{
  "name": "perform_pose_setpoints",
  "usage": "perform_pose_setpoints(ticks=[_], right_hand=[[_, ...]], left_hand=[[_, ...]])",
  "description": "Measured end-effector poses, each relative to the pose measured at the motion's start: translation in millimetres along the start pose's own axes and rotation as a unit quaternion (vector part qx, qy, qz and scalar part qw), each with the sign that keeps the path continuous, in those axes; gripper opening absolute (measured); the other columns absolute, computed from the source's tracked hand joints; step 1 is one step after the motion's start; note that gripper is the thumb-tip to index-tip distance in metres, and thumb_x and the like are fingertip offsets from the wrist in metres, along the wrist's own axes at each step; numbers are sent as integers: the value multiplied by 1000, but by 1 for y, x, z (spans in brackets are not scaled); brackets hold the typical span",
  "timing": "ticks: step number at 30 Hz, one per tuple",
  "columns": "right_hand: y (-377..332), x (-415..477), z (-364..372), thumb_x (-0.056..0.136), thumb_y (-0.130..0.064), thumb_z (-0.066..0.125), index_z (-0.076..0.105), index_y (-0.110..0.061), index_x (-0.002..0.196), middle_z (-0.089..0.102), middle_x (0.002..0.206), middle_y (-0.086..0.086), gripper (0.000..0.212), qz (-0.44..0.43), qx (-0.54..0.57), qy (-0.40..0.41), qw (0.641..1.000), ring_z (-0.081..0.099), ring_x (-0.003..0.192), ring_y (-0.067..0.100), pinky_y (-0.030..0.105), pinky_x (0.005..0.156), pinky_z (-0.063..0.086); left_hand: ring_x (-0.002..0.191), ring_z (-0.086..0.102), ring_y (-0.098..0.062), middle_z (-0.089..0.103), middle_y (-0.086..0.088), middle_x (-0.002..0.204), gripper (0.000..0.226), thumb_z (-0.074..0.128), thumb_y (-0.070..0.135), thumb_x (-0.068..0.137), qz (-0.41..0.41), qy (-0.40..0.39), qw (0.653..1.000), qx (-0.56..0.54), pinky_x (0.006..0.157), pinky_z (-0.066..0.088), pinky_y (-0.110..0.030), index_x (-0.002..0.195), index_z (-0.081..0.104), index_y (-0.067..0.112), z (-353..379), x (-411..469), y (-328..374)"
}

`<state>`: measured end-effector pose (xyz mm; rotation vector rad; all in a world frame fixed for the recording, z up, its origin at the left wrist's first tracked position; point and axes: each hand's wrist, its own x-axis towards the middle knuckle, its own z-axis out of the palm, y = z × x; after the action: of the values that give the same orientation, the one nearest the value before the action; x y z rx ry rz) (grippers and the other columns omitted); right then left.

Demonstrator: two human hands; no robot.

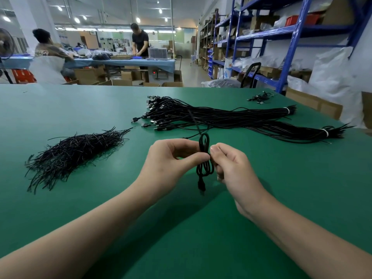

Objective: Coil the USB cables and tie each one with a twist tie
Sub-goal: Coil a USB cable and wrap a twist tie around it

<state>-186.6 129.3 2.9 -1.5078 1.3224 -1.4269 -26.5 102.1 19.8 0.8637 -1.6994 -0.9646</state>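
A black USB cable (203,170) is coiled into a narrow figure-eight and held upright above the green table (100,109). My left hand (169,164) pinches its waist from the left with thumb and forefinger. My right hand (233,168) pinches the same spot from the right. One plug end hangs down below the coil. A strand runs from the coil's top back toward the big bundle of loose USB cables (221,117). A heap of black twist ties (74,154) lies to the left. Whether a tie sits around the waist is hidden by my fingers.
Two white bands bind the far ends of the cable bundle at the right. A few small coiled cables (260,97) lie at the table's far right corner. Blue shelving (291,47) and cardboard boxes stand to the right. Two people work at a far table.
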Motion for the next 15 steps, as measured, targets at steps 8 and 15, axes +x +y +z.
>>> perform_pose_setpoints(ticks=[8,15], right_hand=[[-5,-2,1,104,-10,38,49,-24,69,30,54,-11,39,155,206,-104,961,23,44,6,20,43,20],[1,3,-6,107,-30,46,42,-7,78,30,60,-8,38,4,-22,-1,1000,27,58,11,33,59,26]], left_hand=[[81,65,-21,74,6,96,10,73,15,95,501,45,753,424,68,50,-33,98,80,21,-19,9,-12],[64,63,-13,68,4,75,38,55,52,97,110,34,984,135,58,45,-25,81,69,21,-10,1,-17]])
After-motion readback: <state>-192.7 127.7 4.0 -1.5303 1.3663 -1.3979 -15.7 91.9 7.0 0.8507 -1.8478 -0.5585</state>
